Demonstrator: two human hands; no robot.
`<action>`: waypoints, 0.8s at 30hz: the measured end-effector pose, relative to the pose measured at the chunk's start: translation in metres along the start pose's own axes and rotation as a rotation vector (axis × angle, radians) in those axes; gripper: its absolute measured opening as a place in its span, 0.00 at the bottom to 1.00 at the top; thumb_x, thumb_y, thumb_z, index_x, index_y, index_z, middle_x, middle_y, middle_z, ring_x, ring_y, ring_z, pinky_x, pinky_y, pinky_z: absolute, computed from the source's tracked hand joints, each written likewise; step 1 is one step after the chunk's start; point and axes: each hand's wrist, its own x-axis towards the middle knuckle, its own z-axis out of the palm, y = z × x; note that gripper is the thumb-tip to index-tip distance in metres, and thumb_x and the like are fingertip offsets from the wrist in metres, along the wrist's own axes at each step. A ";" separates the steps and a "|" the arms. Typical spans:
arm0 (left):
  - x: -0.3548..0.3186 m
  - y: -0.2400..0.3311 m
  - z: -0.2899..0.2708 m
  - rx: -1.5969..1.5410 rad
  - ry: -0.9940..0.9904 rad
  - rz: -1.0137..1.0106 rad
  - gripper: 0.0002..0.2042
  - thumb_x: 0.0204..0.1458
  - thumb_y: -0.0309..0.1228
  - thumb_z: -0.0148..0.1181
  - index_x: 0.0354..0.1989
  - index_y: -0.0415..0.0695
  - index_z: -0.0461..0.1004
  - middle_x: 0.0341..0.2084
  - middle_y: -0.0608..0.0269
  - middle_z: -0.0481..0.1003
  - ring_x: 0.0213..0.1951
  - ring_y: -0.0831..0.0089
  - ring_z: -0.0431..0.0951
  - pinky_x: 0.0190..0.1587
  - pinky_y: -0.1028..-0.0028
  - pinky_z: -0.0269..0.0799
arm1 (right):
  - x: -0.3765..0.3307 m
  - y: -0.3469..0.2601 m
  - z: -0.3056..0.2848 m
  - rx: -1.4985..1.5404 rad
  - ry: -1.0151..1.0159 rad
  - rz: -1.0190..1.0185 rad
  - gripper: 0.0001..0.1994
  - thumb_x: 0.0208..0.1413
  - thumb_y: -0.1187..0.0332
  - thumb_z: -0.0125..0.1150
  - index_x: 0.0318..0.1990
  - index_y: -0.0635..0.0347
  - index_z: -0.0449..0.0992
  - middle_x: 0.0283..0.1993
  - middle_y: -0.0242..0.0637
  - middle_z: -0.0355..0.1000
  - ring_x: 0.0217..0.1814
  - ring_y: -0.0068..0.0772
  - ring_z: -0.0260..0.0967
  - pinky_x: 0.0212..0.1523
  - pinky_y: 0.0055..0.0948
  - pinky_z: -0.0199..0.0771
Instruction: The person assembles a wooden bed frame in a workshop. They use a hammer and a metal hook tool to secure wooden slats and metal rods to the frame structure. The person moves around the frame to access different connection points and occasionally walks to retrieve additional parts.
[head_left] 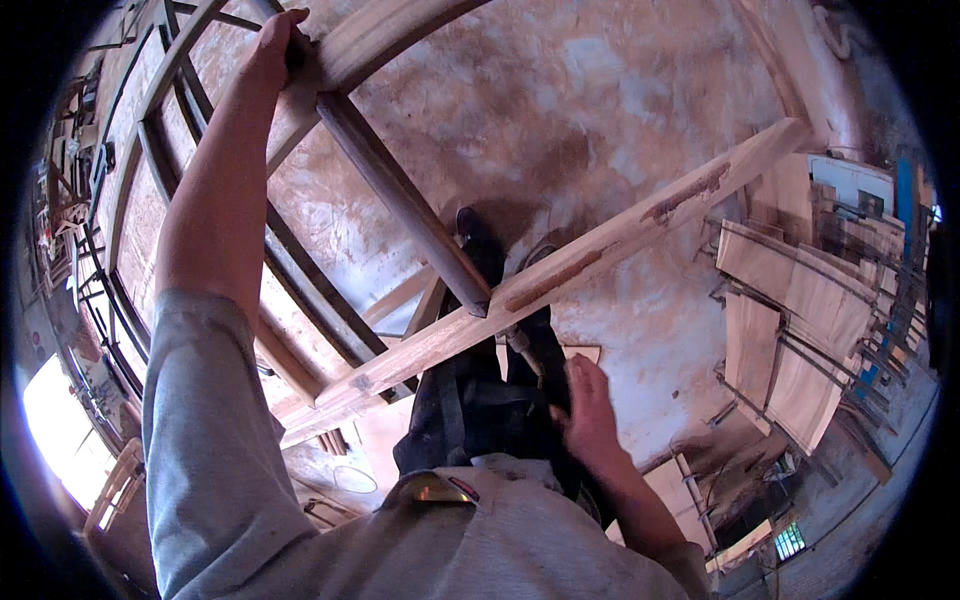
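A large wooden frame spans from the upper left to the right, made of a long pale rail (600, 250) with darker brown patches, a curved top piece (385, 45) and a dark brown rung (405, 195). The lower end of that rung meets the rail above my feet. My left hand (278, 50) is raised, its fingers closed around the frame beside the curved piece. Low in front of my lap, my right hand (590, 410) has its fingers up and thumb apart. Near it, a slim brownish object (524, 350) sits below the rail, its kind unclear.
More slatted wooden framework (160, 150) stands at the left. Wooden boards (790, 330) lie stacked with dark bars at the right. A dusty, stained floor (600, 110) stretches beyond the rail. My dark shoe (480, 240) shows under the frame.
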 end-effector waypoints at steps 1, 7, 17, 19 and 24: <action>0.005 -0.003 -0.007 -0.007 -0.019 0.011 0.16 0.45 0.44 0.62 0.18 0.46 0.68 0.15 0.61 0.69 0.18 0.64 0.69 0.23 0.66 0.66 | 0.004 -0.001 0.005 0.009 0.018 -0.151 0.24 0.42 0.76 0.62 0.52 0.61 0.71 0.54 0.52 0.64 0.56 0.54 0.64 0.52 0.42 0.69; -0.002 -0.002 -0.006 0.019 0.083 -0.085 0.14 0.47 0.42 0.61 0.23 0.44 0.69 0.17 0.58 0.69 0.16 0.63 0.69 0.22 0.64 0.69 | 0.018 0.008 0.045 0.116 0.145 -0.354 0.14 0.40 0.79 0.62 0.37 0.62 0.70 0.46 0.51 0.68 0.47 0.55 0.67 0.46 0.44 0.70; -0.068 0.009 0.028 -0.116 0.189 0.045 0.15 0.46 0.45 0.61 0.25 0.47 0.67 0.17 0.63 0.65 0.17 0.67 0.68 0.20 0.67 0.63 | 0.021 0.005 0.050 0.073 0.263 -0.313 0.12 0.44 0.75 0.60 0.39 0.68 0.72 0.35 0.50 0.72 0.38 0.49 0.70 0.41 0.42 0.72; -0.056 0.004 0.026 -0.127 0.211 0.035 0.15 0.46 0.45 0.60 0.25 0.47 0.67 0.17 0.62 0.65 0.17 0.67 0.68 0.20 0.67 0.63 | 0.019 0.010 0.056 0.168 0.274 -0.214 0.10 0.46 0.75 0.60 0.38 0.68 0.72 0.32 0.49 0.73 0.33 0.47 0.72 0.38 0.40 0.73; -0.053 0.007 0.022 -0.125 0.172 0.017 0.15 0.45 0.43 0.61 0.28 0.44 0.69 0.18 0.62 0.66 0.19 0.66 0.69 0.22 0.66 0.65 | 0.036 0.030 0.057 1.378 -0.128 0.745 0.17 0.58 0.57 0.50 0.33 0.64 0.75 0.25 0.48 0.74 0.25 0.46 0.74 0.25 0.36 0.76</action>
